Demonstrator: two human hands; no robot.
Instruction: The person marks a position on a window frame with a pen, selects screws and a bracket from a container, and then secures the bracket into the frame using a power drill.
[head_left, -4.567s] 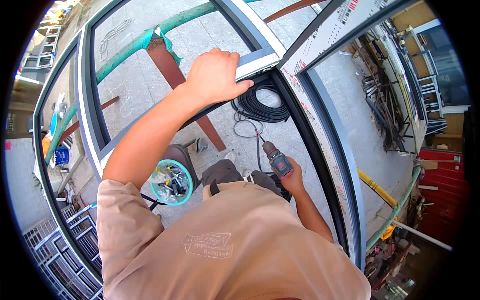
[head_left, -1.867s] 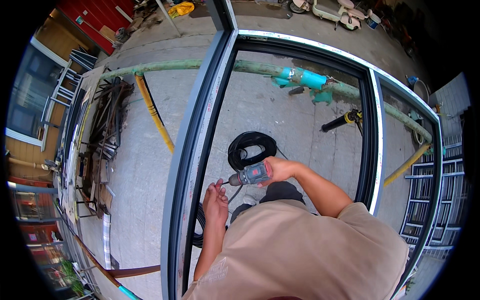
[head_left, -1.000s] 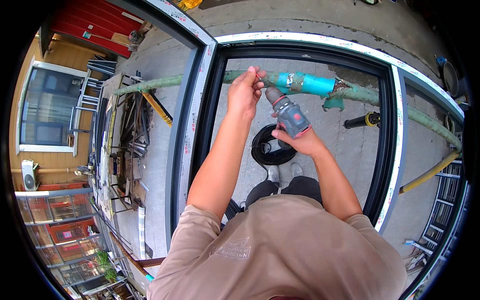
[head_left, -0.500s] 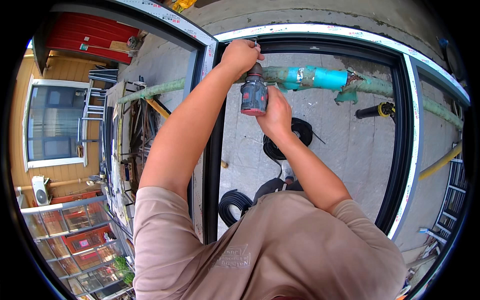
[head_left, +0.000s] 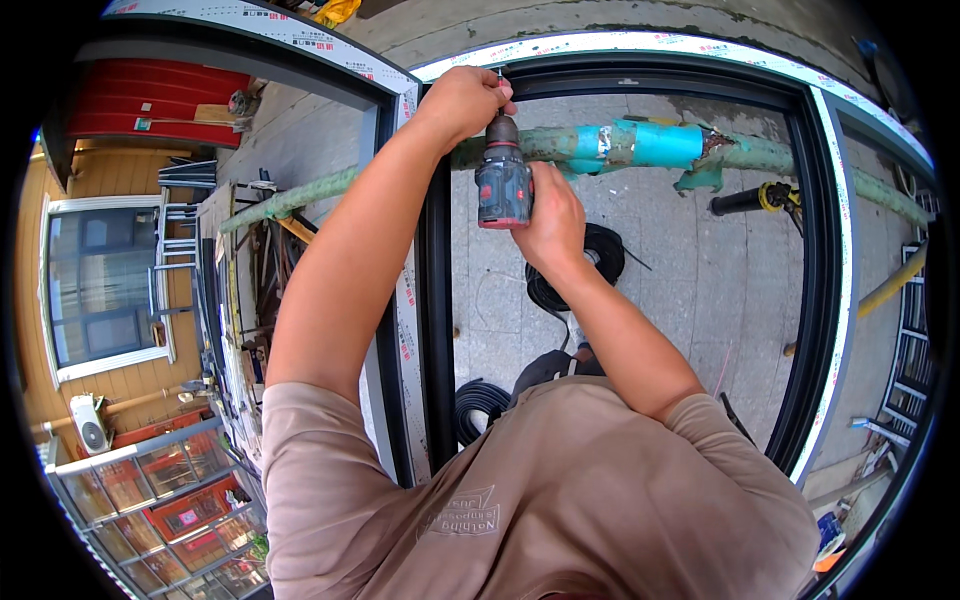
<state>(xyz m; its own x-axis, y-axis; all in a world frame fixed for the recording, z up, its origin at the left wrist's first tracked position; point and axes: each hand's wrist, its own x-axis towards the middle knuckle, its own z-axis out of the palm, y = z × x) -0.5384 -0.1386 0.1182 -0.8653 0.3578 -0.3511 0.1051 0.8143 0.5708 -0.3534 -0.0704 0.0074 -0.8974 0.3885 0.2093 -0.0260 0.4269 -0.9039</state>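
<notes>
A dark cordless drill (head_left: 505, 188) points away from me, toward the far-left corner of a black window frame (head_left: 690, 80). My right hand (head_left: 552, 215) is wrapped round its grip. Just past the chuck, my left hand (head_left: 463, 103) pinches a thin metal piece in line with the drill; whether it is a screw or the bit is too small to tell. The tip of that piece shows beside the frame's far inner edge. The frame's outer faces carry white printed film (head_left: 600, 44).
A green pipe (head_left: 760, 152) with a turquoise wrap (head_left: 668, 145) runs crosswise below the drill. Black coiled strips (head_left: 600, 265) lie on the grey floor (head_left: 680, 310). A ladder (head_left: 908, 350) is at the right, and a joined frame section (head_left: 408, 340) runs along my left.
My view has shifted slightly, so the frame and surroundings sit a little differently. Both hands keep their hold, with the drill and left fingers slightly farther left and up in the picture.
</notes>
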